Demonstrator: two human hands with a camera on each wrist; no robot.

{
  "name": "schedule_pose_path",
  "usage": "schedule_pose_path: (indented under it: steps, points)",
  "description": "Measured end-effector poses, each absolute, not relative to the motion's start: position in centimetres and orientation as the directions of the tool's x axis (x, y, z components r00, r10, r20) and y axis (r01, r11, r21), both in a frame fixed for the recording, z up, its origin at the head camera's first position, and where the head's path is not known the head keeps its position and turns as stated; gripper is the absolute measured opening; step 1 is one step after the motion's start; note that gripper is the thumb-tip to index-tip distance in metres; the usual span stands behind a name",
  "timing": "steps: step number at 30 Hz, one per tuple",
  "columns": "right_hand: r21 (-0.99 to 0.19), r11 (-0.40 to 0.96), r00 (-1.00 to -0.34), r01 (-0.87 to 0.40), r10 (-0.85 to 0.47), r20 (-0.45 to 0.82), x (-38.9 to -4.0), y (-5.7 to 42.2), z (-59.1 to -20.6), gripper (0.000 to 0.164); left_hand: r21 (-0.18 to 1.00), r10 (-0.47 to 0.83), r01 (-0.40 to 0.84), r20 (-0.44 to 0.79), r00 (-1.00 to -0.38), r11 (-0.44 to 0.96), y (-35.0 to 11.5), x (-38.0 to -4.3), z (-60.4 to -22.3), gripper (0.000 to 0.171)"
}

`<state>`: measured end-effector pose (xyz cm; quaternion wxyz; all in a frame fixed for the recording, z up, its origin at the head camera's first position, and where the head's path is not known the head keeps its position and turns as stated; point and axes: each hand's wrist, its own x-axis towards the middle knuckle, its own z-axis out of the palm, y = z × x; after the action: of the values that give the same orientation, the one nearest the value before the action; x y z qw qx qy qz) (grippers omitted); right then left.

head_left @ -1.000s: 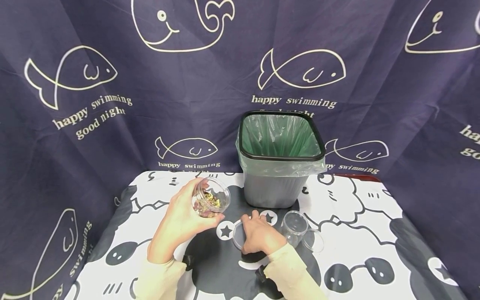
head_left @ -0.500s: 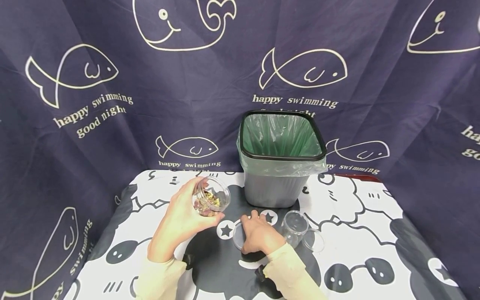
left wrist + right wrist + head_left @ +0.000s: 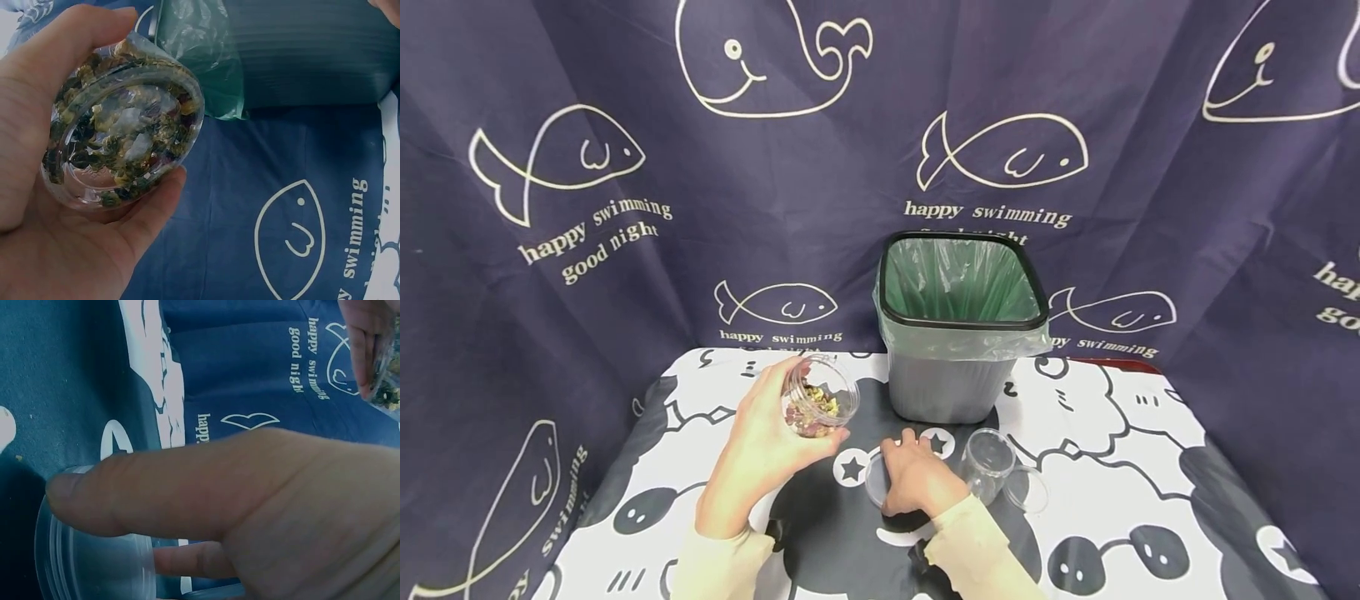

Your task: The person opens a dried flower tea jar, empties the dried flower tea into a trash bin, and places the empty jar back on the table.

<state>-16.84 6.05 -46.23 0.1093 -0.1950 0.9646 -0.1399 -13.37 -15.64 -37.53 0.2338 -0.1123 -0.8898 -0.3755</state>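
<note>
My left hand [image 3: 771, 437] grips a clear jar [image 3: 197, 103] from the left, thumb and fingers on opposite sides. The jar is tilted with its mouth uncovered in the head view, and dried flower bits [image 3: 820, 402] in yellow, green and dull red lie inside. Low over the tabletop, my right hand [image 3: 921, 475] spans a clear round plastic lid [image 3: 877, 481], thumb on the near edge and fingers across it. Much of that lid is covered by the hand; its ridged rim shows below the thumb [image 3: 94, 494] in the right wrist view.
An upright clear jar [image 3: 988, 458] stands just right of my right hand, with another clear lid [image 3: 1028, 490] beside it. Behind them is a grey bin [image 3: 951, 387] with a black rim and green-tinted liner. A dark blue printed curtain [image 3: 850, 208] borders the patterned tablecloth [image 3: 1097, 500].
The head view has tilted up slightly, so the bin and tabletop sit a little lower in it. Both hands keep their places on the jar and the lid.
</note>
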Motion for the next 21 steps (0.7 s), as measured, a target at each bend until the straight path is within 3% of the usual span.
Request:
schedule_pose_path:
  steps: [8,21]
  points:
    - [-0.300,0.878,-0.904,-0.374,-0.418,-0.094,-15.3,5.7,-46.3,0.089,0.603,0.005,0.385,0.533,-0.846,0.699,-15.1,-12.7,-37.1,0.098]
    - [-0.311,0.820,-0.869,-0.481,-0.493,0.043,-13.0,6.5,-44.3,0.066,0.564,0.052,0.471,0.603,-0.796,0.678,-13.6,-13.7,-33.3,0.103]
